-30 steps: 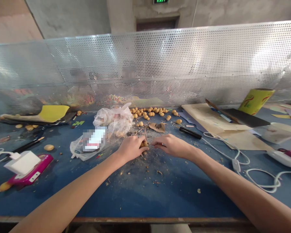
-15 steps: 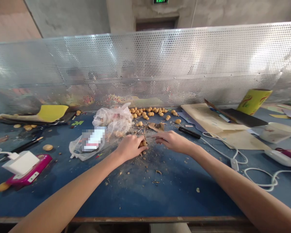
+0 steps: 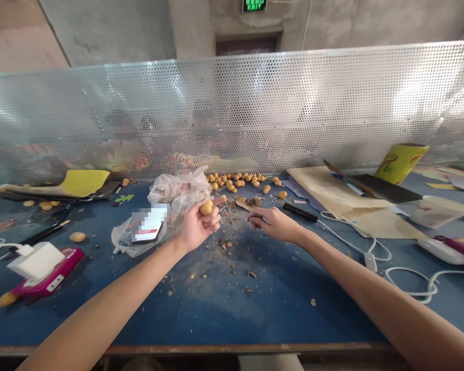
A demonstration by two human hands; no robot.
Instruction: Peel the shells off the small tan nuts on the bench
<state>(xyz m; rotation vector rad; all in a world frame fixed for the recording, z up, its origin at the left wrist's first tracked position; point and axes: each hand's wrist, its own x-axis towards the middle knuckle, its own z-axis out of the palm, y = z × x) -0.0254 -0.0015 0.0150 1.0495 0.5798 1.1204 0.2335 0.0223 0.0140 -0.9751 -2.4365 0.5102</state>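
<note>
Item 1: small tan gourd (image 3: 206,207), one; raised off the table (image 3: 201,319), rounded end showing, in the left hand (image 3: 196,226). Left grip: closed about the gourd, palm turned up, index finger extended.

Item 2: thin rod (image 3: 239,219), one, pointing left towards the gourd; tip too fine to make out. Right hand (image 3: 272,222) lower, just above or resting on the table, which cannot be told; right grip closed, fingers curled on the rod.

Step, as judged: a turn or check of the gourd between strokes of the rod. The next move would call for a firm left hold and the rod brought in line with the gourd.

Surroundings: loose debris (image 3: 232,252) below the hands; brown scrap (image 3: 243,203) beyond them, dark crumbs on it; clear plastic bag (image 3: 193,185) left of them; heap of gourds (image 3: 237,181) behind, near the perforated screen (image 3: 255,108).

Changes against half a second ago: gourd lifted from low over the debris; left hand rolled from palm down to palm up; right fingers, then more extended, now drawn in. Heap and bag unaltered.
</note>
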